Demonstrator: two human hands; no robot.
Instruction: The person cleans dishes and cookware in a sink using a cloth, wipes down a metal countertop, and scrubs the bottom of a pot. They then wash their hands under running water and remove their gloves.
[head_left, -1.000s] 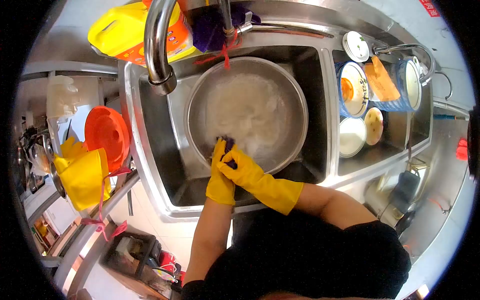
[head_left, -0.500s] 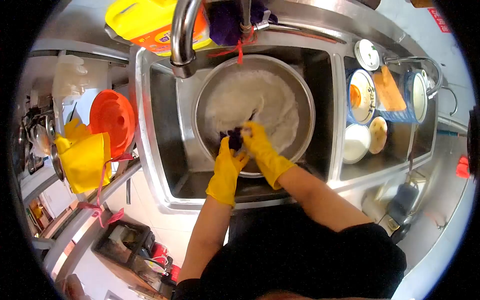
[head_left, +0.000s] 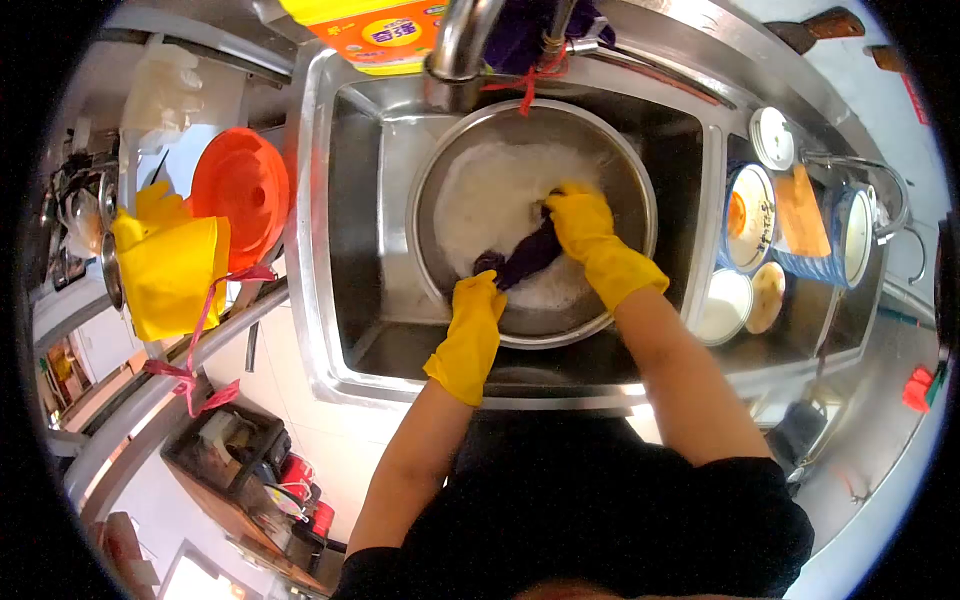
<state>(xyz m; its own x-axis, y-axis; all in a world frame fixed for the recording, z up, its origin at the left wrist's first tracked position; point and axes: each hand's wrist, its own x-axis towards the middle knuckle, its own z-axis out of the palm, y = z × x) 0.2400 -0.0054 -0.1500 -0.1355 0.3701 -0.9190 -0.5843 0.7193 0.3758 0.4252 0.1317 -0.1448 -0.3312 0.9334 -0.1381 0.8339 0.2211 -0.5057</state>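
A dark purple cloth (head_left: 531, 257) stretches slantwise between my two hands, over foamy whitish water (head_left: 485, 195) in a round metal basin (head_left: 426, 172). The basin stands in a steel sink (head_left: 380, 348). My left hand (head_left: 477, 305), in a yellow rubber glove, grips the cloth's lower left end near the basin's front edge. My right hand (head_left: 588, 228), gloved the same way, is closed on the upper right end. Slight blur covers its fingertips, and a small greyish patch shows beside them.
A faucet (head_left: 462, 50) hangs over the sink's back edge, beside a yellow and orange detergent jug (head_left: 385, 30). Bowls and blue-rimmed containers (head_left: 748, 215) fill the right-hand sink. On the left are a red plastic basin (head_left: 240, 195) and a yellow cloth (head_left: 175, 280).
My hands have moved apart, the right one up and to the right. The cloth, bunched before, is now drawn out between them. The whole view has shifted somewhat.
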